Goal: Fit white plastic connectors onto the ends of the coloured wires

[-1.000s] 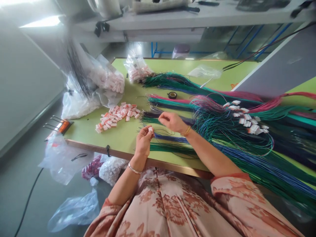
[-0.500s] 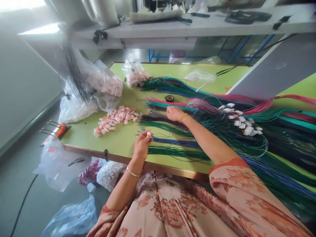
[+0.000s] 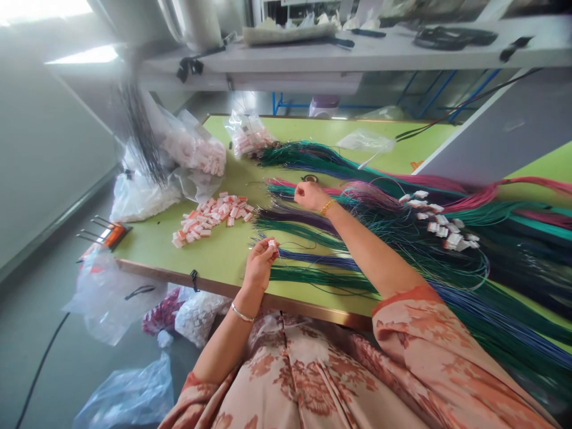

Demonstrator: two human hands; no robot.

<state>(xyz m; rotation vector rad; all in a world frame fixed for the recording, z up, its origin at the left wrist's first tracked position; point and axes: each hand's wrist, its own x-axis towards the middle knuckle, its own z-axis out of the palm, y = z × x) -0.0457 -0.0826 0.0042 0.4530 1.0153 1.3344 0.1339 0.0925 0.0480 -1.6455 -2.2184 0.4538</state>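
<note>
Pinching connector (image 3: 272, 243), left grip (image 3: 270, 245); wires (image 3: 295, 242) trail rightward, long axis unclear; right grip (image 3: 299, 193) closed.

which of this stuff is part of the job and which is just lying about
Seemingly in use:
- small white plastic connector in the left hand
- loose pile of white-and-orange plastic connectors
- bundles of thin green, blue and pink wires, under the right hand

Apparently lying about:
- round black tape roll
- crumpled clear plastic bag
- orange block with metal prongs
</note>
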